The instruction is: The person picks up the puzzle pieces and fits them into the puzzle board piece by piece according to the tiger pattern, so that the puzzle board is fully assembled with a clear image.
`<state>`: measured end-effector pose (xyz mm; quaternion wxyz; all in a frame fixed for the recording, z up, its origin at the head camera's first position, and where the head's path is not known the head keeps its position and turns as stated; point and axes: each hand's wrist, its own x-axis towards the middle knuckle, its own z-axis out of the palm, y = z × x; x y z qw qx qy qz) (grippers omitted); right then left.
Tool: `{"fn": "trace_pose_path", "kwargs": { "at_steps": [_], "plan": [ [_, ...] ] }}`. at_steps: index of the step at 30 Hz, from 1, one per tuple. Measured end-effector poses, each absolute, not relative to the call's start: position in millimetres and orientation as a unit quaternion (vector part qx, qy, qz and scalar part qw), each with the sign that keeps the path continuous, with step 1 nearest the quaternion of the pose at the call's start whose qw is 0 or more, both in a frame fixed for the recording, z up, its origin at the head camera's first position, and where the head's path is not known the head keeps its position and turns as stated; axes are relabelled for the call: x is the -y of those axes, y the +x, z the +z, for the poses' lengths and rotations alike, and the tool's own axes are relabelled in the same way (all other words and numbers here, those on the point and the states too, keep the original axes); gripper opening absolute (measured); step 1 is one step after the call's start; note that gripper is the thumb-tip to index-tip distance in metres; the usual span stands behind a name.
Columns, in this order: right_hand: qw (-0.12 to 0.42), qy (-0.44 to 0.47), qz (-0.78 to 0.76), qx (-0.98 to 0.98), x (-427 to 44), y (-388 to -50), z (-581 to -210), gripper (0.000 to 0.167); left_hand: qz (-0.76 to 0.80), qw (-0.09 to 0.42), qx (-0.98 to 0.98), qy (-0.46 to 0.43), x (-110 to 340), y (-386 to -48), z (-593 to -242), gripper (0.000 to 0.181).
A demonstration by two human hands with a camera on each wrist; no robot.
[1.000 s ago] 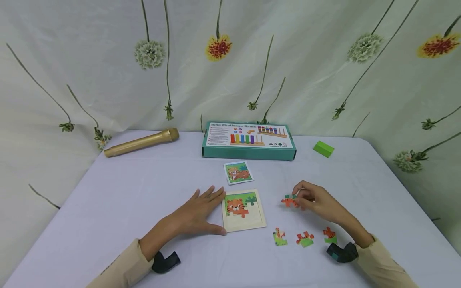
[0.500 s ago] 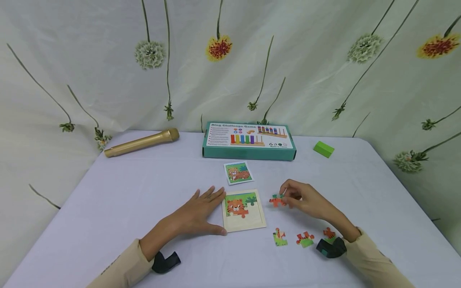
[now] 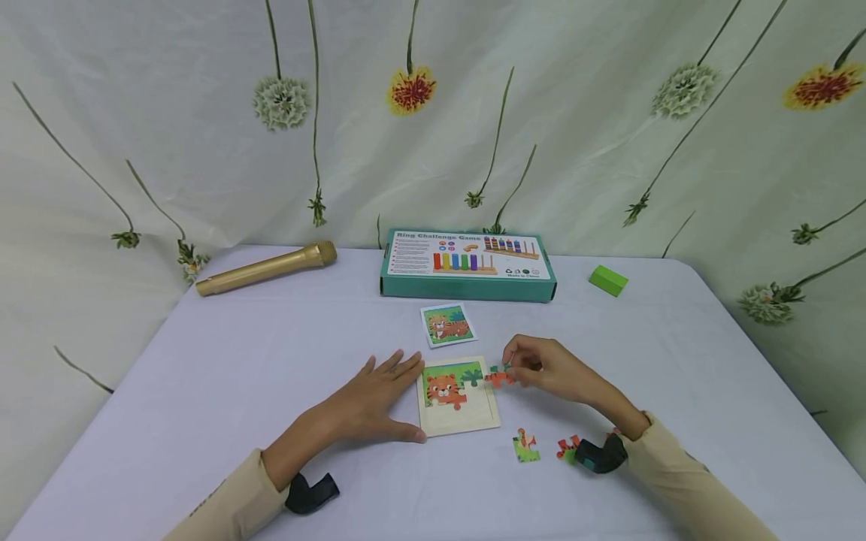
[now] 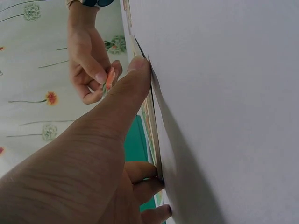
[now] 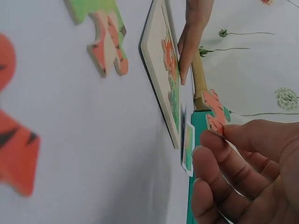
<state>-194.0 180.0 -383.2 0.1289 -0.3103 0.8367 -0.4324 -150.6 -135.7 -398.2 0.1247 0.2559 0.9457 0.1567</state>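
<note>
While the left hand [image 3: 368, 406] is lying with straight, spread fingers along the left edge of the tray [image 3: 473, 417], thumb at its near-left corner, the right hand [image 3: 551, 368] is carrying a piece [image 3: 499, 377] leftward above the table [image 3: 304, 338]. A second ago the piece was hanging well apart from the tray; now it is overlapping the tray's right edge in the head view, and the right wrist view is showing it raised, not seated. The tray is keeping its place. For the work, this is probably bringing the piece within reach of the bare part beside the fitted pieces [image 3: 443, 389].

The right thumb and a finger are pinching the piece by its right end, so its left end is pointing at the tray. Its long axis is running roughly parallel to the table's far edge, green side facing that edge, orange side facing the person. Its exact tilt is staying unclear. Loose pieces [image 3: 525, 445] are lying off the tray's near-right corner.
</note>
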Motion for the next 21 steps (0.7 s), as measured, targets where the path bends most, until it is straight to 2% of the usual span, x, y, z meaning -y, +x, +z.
{"fn": "trace_pose_path", "kwargs": {
  "at_steps": [21],
  "plan": [
    [0.157, -0.31, -0.421, -0.838, -156, -201, -396, 0.012, 0.154, 0.123, -0.947, 0.255, 135, -152, -399, 0.108]
  ]
}}
